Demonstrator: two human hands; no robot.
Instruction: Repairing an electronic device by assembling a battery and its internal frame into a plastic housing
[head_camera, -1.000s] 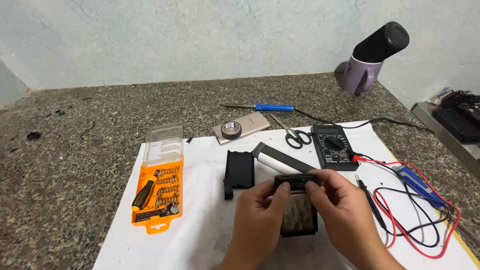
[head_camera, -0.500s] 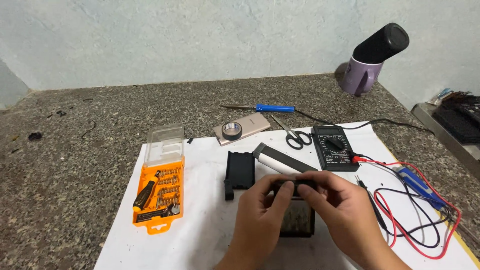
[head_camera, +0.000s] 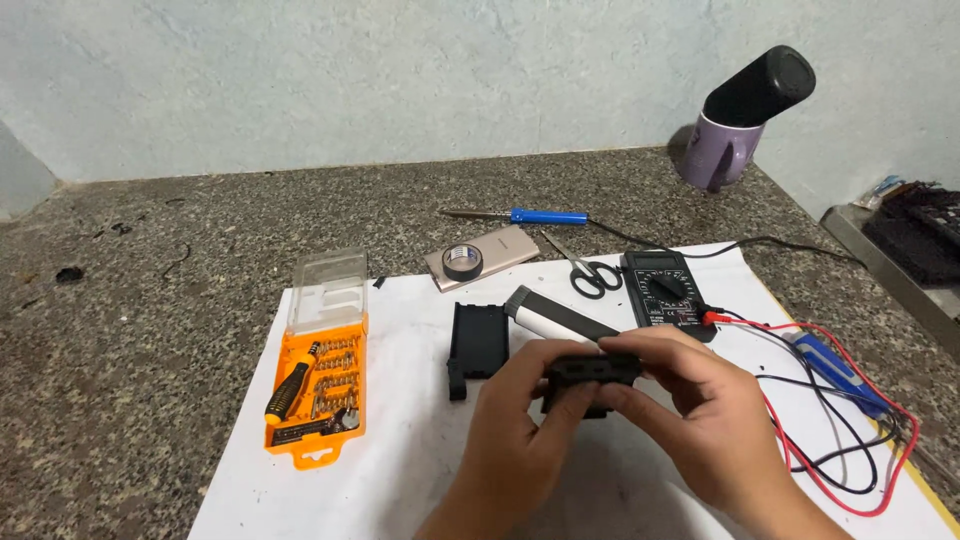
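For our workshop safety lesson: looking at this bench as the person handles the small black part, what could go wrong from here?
1. The small black part is pinched in fingertips of the left hand and right hand above the white sheet; it could slip and drop.
2. The red and black test leads loop beside the right hand; a wrist might snag them and drag the multimeter.
3. The orange bit case lies open; a knock could scatter bits.
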